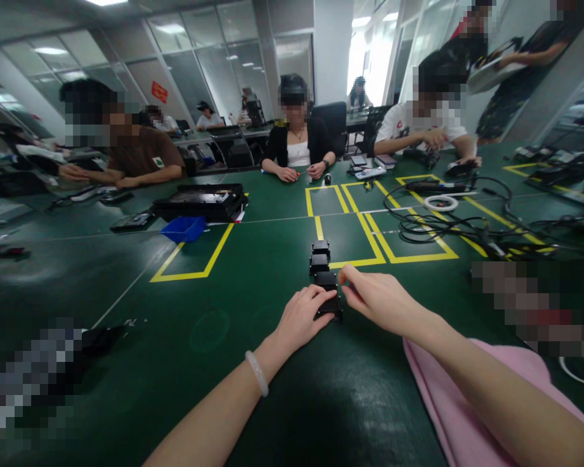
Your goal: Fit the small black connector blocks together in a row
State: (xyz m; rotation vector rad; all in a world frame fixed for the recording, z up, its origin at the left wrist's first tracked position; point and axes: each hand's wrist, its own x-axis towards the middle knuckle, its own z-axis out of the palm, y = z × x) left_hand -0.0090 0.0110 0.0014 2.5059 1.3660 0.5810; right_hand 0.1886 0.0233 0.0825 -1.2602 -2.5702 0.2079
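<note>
Several small black box-like parts with little knobs at their sides stand in a row on the green table, running away from me. My left hand (296, 316) grips the nearest black box (329, 306), its thumb at the near side and its fingers over the top. At the right side of the second black box (326, 279), the fingers of my right hand (377, 295) are bent into a pinch; whatever they hold is too small or hidden. Farther off in the same row are a third black box (318, 263) and the farthest black box (320, 248), with no hand on them.
Yellow tape (360, 264) marks rectangles on the green table (253, 272). A blue tray (183, 229) and a black case (199, 201) stand at the left. Black cables (418, 227) tangle at the right, and pink cloth (491, 376) lies under my right arm. Co-workers sit across.
</note>
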